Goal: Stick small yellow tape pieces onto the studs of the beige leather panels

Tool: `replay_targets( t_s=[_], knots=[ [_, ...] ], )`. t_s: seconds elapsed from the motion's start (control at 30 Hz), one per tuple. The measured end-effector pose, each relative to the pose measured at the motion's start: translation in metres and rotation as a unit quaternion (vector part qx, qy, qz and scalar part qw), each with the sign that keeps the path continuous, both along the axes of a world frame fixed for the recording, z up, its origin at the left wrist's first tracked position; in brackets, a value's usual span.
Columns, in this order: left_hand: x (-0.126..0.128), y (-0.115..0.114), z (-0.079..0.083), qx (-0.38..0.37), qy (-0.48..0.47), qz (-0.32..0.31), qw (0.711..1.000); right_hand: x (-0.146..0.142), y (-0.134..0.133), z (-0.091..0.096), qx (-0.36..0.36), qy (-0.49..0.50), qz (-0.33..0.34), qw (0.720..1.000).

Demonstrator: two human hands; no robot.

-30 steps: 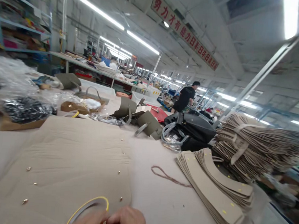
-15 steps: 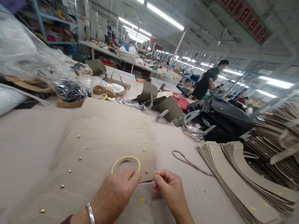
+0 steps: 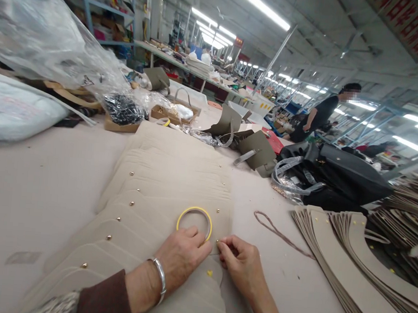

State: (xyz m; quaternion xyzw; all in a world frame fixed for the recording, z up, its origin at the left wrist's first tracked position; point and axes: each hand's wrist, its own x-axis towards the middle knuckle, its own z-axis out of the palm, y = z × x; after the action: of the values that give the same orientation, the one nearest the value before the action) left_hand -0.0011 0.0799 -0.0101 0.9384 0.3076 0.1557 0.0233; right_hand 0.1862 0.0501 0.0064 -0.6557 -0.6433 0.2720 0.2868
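Observation:
My left hand point(image 3: 183, 255) rests palm down on a fanned row of beige leather panels point(image 3: 163, 186) with small brass studs. Its fingers curl at the near rim of a yellow tape roll point(image 3: 194, 221) that lies flat on the panels. A silver bracelet sits on that wrist. Just right of it, my right hand point(image 3: 240, 265) is closed in a pinch at a thin strip of tape stretched between the two hands, near the panels' right edge. A small yellow tab point(image 3: 209, 273) shows on the panel under the hands.
Fanned stacks of curved beige pieces point(image 3: 348, 264) lie at the right, with a cord loop point(image 3: 275, 229) between. Black bags point(image 3: 337, 178), olive bag parts point(image 3: 249, 147) and plastic-wrapped goods point(image 3: 58, 53) crowd the far table. A person point(image 3: 321, 114) in black stands beyond.
The view tilted down and both hands came fully into sight. They drew apart for a moment with tape between them, then closed together again beside the yellow roll.

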Motion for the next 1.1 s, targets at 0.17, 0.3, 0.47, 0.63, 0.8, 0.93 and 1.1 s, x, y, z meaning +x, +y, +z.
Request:
replay_targets(
  t_s=[0.17, 0.3, 0.47, 0.63, 0.8, 0.93, 1.1],
  knots=[
    [0.002, -0.001, 0.001, -0.005, -0.002, 0.005, 1.000, -0.006, 0.001, -0.003, 0.073, -0.085, 0.025, 0.993],
    [0.000, -0.001, 0.002, -0.001, -0.005, 0.004, 1.000, -0.010, 0.004, -0.007, 0.071, -0.111, 0.014, 0.991],
    [-0.002, -0.001, 0.004, -0.018, -0.001, 0.010, 1.000, -0.003, 0.001, -0.009, 0.017, -0.017, -0.065, 0.998],
    [-0.001, -0.001, 0.004, -0.017, -0.002, 0.019, 1.000, 0.004, -0.012, -0.011, 0.025, 0.033, -0.034, 0.999],
    [-0.001, -0.002, 0.002, -0.007, -0.004, 0.030, 1.000, -0.004, -0.011, -0.013, 0.123, -0.121, 0.018, 0.985],
    [-0.001, -0.002, 0.001, -0.009, -0.004, 0.026, 1.000, -0.011, 0.000, -0.013, 0.118, -0.175, 0.005, 0.977],
    [-0.006, -0.004, 0.009, -0.009, -0.009, 0.025, 1.000, -0.012, 0.000, 0.001, 0.066, -0.161, 0.020, 0.985]
  ],
)
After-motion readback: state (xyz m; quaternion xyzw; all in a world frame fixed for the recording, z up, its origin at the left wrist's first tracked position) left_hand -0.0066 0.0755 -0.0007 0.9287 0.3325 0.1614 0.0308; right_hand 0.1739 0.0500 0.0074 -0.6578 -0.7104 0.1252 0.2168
